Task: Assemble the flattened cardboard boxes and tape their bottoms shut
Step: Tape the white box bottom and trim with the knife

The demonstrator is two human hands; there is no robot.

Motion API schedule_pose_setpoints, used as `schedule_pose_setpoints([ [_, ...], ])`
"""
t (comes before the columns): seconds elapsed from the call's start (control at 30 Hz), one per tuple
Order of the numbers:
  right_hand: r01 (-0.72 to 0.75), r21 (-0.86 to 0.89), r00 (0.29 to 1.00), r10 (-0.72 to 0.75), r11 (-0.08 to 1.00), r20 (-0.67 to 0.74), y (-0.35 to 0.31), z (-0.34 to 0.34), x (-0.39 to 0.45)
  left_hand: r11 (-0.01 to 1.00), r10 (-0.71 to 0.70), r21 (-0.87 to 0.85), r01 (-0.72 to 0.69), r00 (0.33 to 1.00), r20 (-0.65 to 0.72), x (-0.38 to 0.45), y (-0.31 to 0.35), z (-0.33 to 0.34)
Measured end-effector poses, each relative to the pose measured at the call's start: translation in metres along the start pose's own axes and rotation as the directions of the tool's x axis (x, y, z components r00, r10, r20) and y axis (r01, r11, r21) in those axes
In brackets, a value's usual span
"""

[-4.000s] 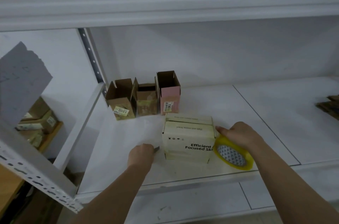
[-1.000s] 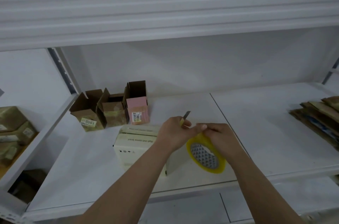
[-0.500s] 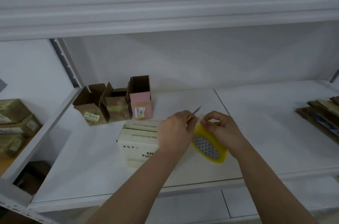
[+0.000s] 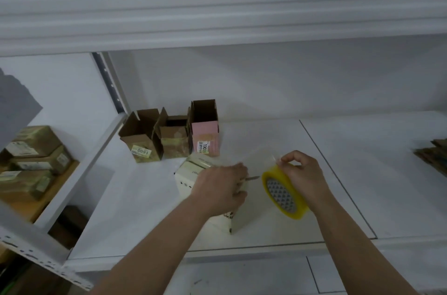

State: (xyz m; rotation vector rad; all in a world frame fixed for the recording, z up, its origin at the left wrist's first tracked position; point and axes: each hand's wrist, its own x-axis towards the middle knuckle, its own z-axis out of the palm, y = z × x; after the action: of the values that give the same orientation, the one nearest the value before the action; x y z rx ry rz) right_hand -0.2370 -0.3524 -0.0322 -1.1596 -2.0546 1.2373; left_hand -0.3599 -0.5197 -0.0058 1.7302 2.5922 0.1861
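The cream box [image 4: 193, 173] lies on the white shelf [image 4: 338, 173], partly under the left hand [image 4: 219, 189], whose fingers clench a small blade [image 4: 252, 177] and seemingly the free end of a clear tape strip [image 4: 254, 160]. The right hand [image 4: 303, 177] grips the yellow tape roll [image 4: 284, 192] just beside it. Three open small boxes [image 4: 173, 136] stand behind.

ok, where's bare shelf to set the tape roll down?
Bare shelf runs right of the tape roll up to the flat cardboard stack; also left of the cream box, in front of the three open boxes. Crowded between both hands.
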Motion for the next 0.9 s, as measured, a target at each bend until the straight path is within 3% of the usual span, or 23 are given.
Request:
schedule_pose_setpoints([
  [0.13, 0.008, -0.007, 1.0, -0.008, 1.0, 0.017, -0.012, 0.011, -0.001, 0.956, 0.288, -0.097, -0.277, 0.948, 0.138, -0.009, -0.044, -0.012],
  [0.23, 0.032, -0.011, 0.999, -0.031, 0.999, 0.037, -0.025, 0.021, -0.003, 0.927, 0.369, -0.129, -0.352, 0.919, 0.141, -0.011, -0.061, -0.016],
  [0.47, 0.067, -0.065, 0.998, -0.065, 0.996, 0.026, -0.046, 0.033, -0.016, 0.888, 0.249, -0.407, -0.213, 0.968, 0.037, -0.014, -0.062, 0.003],
  [0.57, 0.057, -0.128, 0.998, -0.054, 0.99, 0.024, -0.053, 0.027, -0.023, 0.678, -0.092, -0.734, -0.052, 0.984, -0.155, -0.017, -0.063, -0.002],
  [0.67, 0.06, -0.164, 0.997, -0.052, 0.985, 0.053, -0.061, 0.021, -0.027, 0.623, -0.3, -0.782, 0.003, 0.924, -0.236, -0.013, -0.055, -0.012],
  [0.77, 0.075, -0.161, 0.994, -0.06, 0.984, 0.096, -0.069, 0.019, -0.033, 0.551, -0.29, -0.831, 0.075, 0.951, -0.107, -0.001, -0.036, -0.025],
  [0.9, 0.114, -0.143, 0.982, -0.09, 0.983, 0.163, -0.072, 0.016, -0.042, 0.63, -0.219, -0.771, 0.093, 0.974, -0.061, 0.012, -0.017, -0.029],
])
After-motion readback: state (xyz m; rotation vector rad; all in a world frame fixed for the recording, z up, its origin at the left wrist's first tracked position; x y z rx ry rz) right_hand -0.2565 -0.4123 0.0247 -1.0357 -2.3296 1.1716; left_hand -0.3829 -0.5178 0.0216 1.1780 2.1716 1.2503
